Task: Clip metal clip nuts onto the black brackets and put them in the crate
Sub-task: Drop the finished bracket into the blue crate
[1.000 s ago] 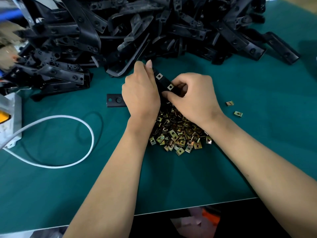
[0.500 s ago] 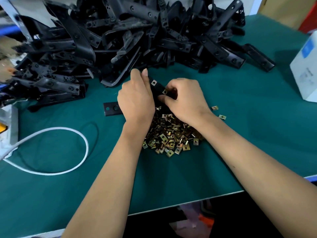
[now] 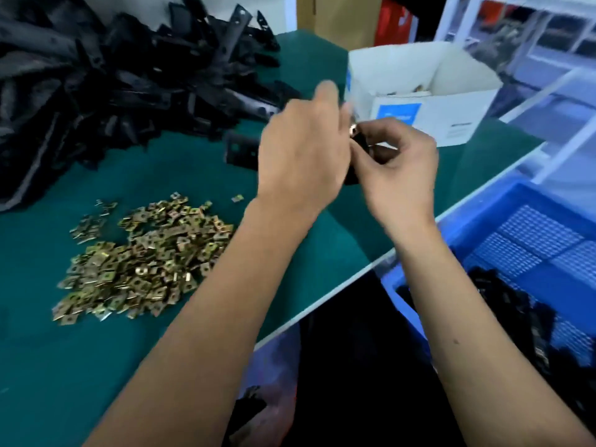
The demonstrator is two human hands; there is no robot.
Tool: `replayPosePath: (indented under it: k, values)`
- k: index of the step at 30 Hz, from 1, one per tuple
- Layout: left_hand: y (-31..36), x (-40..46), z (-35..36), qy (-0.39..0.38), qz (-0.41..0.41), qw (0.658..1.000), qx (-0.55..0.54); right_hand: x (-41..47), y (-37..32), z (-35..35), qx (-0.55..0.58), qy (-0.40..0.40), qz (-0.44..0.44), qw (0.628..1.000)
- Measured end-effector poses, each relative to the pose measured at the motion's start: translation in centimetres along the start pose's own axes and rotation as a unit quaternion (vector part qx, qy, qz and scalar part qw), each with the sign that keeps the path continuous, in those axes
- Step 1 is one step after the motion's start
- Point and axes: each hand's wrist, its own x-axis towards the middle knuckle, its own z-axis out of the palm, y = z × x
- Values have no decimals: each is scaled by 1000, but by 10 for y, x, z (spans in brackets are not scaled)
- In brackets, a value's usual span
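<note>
Both hands (image 3: 346, 153) grip blurred black bracket (image 3: 353, 177), brass clip nut (image 3: 352, 128) on.

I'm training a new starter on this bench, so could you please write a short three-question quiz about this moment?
1. True or false: the blue crate already holds some black parts.
2. What lies in a loose heap on the green table near the left forearm? A) screws B) clip nuts C) washers
3. Fill in: the left hand and right hand hold one black ____ between them.

Key: 1 true; 2 B; 3 bracket.
</note>
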Motion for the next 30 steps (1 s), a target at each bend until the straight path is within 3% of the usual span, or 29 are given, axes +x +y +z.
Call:
replayPosePath:
  k: [6, 10, 13, 17, 20, 25, 30]
  values:
    - [154, -21, 77, -142, 162, 976, -38, -21, 57, -165, -31, 113, 93, 989]
    - [215, -66, 124, -220, 275, 936, -15, -57, 109, -236, -60, 117, 243, 961]
    - [229, -112, 159, -289, 301, 909, 13, -96, 164, -277, -167, 132, 378, 901]
    - [217, -145, 190, -375, 275, 885, 29, -132, 207, -309, -351, 77, 491, 794]
    - [206, -146, 199, -393, 259, 882, 21, -127, 209, -313, -391, 81, 483, 779]
    - [202, -117, 190, -364, 225, 904, -5, -83, 180, -290, -384, 101, 386, 833]
    - [191, -60, 138, -254, 139, 951, -104, -29, 119, -235, -393, 77, 243, 884]
